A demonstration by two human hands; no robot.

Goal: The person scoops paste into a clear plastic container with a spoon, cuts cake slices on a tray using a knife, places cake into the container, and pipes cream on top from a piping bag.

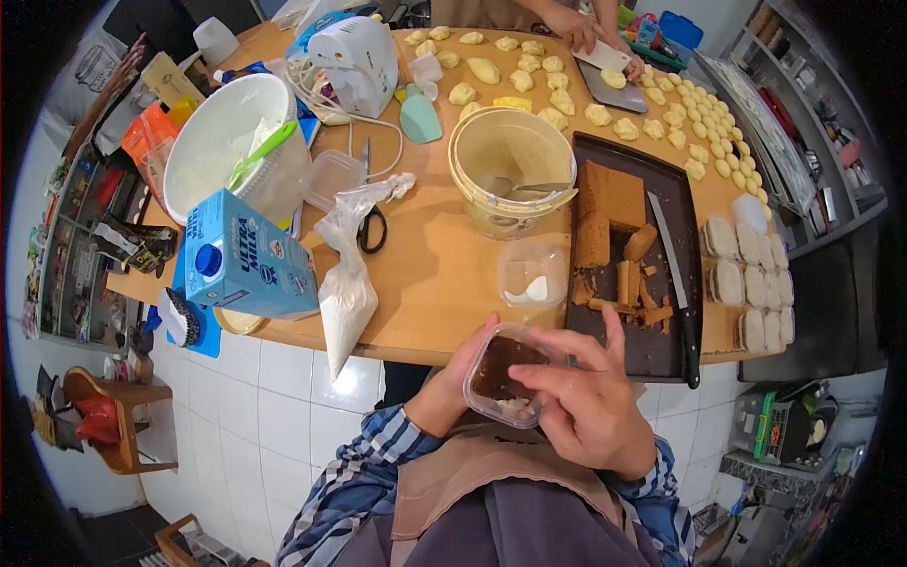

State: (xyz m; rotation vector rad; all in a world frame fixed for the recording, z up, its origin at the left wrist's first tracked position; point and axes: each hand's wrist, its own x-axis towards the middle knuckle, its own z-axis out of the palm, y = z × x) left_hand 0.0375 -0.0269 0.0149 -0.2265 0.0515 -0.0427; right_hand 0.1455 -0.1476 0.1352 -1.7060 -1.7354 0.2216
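My left hand (pixel 440 389) is wrapped round a small clear plastic box (pixel 484 409) at the front of the table. Inside the box lies dark brown cake (pixel 499 367), with some white cream (pixel 515 404) at its near side. The fingers of my right hand (pixel 597 402) are spread, and the index finger reaches into the box onto the cake. Just beyond stands another clear box (pixel 510 288) with something white in it. To the right, a dark baking tray (pixel 614 354) holds a brown cake block (pixel 609 194), cut pieces, crumbs and a long knife (pixel 673 260).
A beige tub (pixel 510 213), cream-filled piping bag (pixel 348 298), scissors (pixel 373 230), milk carton (pixel 250 255) and white bowl (pixel 189 142) stand leftward. Filled boxes (pixel 751 283) are stacked right. At the back, a co-worker's hands (pixel 572 28) work a white scraper among dough pieces (pixel 557 80).
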